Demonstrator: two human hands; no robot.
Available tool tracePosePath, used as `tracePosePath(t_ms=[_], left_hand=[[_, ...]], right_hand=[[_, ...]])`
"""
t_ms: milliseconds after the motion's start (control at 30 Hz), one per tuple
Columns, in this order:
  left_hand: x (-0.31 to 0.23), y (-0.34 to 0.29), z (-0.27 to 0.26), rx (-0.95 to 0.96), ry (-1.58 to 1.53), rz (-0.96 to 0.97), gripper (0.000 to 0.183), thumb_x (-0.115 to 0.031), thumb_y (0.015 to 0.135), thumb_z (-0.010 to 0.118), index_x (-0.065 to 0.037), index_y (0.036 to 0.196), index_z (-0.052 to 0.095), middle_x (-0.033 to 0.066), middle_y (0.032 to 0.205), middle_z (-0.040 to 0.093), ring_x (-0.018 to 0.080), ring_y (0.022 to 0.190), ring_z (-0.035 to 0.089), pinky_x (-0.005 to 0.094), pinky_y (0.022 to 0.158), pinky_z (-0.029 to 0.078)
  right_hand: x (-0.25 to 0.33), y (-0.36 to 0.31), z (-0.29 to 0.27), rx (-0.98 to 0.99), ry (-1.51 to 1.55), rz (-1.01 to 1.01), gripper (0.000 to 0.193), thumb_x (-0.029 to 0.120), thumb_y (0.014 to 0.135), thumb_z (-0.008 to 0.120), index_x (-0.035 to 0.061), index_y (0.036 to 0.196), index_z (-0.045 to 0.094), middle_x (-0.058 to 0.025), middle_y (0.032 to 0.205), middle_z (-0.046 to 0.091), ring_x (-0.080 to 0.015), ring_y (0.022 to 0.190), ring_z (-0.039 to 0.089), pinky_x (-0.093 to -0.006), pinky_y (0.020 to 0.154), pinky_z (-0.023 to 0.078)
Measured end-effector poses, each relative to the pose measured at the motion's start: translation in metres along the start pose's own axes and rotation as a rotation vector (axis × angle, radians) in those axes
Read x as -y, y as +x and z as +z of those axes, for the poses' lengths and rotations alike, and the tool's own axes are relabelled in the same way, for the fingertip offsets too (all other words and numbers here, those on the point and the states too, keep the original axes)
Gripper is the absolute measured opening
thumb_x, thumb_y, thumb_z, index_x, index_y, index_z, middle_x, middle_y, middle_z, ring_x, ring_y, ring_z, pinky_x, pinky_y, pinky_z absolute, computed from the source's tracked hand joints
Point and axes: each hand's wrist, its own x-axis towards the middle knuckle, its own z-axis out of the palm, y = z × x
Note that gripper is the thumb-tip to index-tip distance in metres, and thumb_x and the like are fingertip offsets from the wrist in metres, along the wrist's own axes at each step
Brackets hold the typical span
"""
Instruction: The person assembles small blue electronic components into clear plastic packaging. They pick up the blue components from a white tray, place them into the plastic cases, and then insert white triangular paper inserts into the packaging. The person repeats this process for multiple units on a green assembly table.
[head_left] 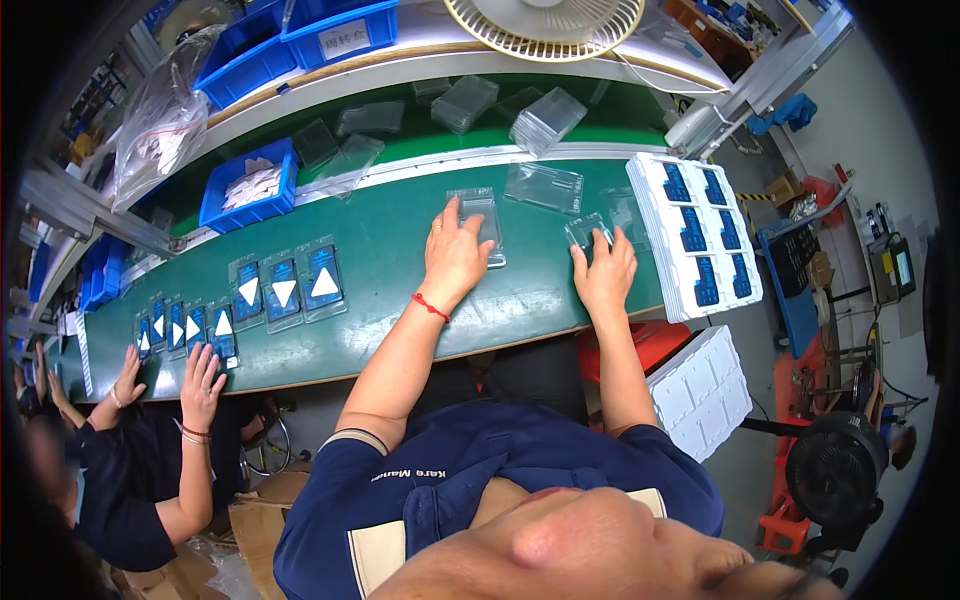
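The person's forearms reach up over the green bench (400, 312), the left arm slanting inward and the right nearly straight, both palms down. Near the hands, three clear plastic cases lie on the bench: one clear case (482, 203) under the left hand (457, 250), a second flat case (544, 188) between and beyond the hands, and a smaller clear piece (578, 229) at the right hand (605, 275). To the right, a white tray (664, 242) shows six blue cards (690, 229) in three rows of two. To the left lie three larger packed cards (283, 284) with white triangles, and beyond them what look like five more, though small and crowded. The left hand's fingers are parted, the thumb out to the right, touching its case from above. The right hand's fingers curve over the small piece, slightly spread; whether they grip it cannot be told.
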Motion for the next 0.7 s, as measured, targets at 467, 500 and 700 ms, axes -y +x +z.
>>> tracePosePath(t_ms=[467, 500, 700], left_hand=[[0.050, 0.005, -0.023, 0.029, -1.395, -0.610, 0.054, 0.002, 0.089, 0.054, 0.004, 0.137, 0.029, 0.0208, 0.118, 0.051, 0.0233, 0.092, 0.062, 0.0349, 0.074, 0.057], [0.050, 0.004, -0.021, 0.039, -1.379, -0.599, 0.053, 0.001, 0.088, 0.056, 0.004, 0.135, 0.032, 0.0188, 0.112, 0.053, 0.0217, 0.088, 0.062, 0.0334, 0.071, 0.058], [0.049, 0.003, -0.013, 0.095, -1.315, -0.580, 0.034, -0.002, 0.085, 0.064, 0.004, 0.116, 0.050, 0.0070, 0.083, 0.058, 0.0122, 0.065, 0.059, 0.0249, 0.050, 0.053]], right_hand=[[0.130, 0.040, 0.027, 0.343, 0.605, -0.003, 0.072, 0.031, 0.067, 0.074, 0.0022, 0.128, 0.049, -0.0224, 0.123, 0.053, -0.0370, 0.112, 0.050, -0.0413, 0.093, 0.043], [0.124, 0.039, 0.027, 0.346, 0.676, -0.005, 0.072, 0.028, 0.066, 0.074, 0.0020, 0.128, 0.048, -0.0225, 0.122, 0.053, -0.0366, 0.111, 0.051, -0.0416, 0.093, 0.043], [0.114, 0.035, 0.027, 0.317, 0.858, -0.006, 0.072, 0.026, 0.065, 0.076, 0.0019, 0.127, 0.049, -0.0193, 0.113, 0.059, -0.0338, 0.099, 0.058, -0.0396, 0.087, 0.047]])
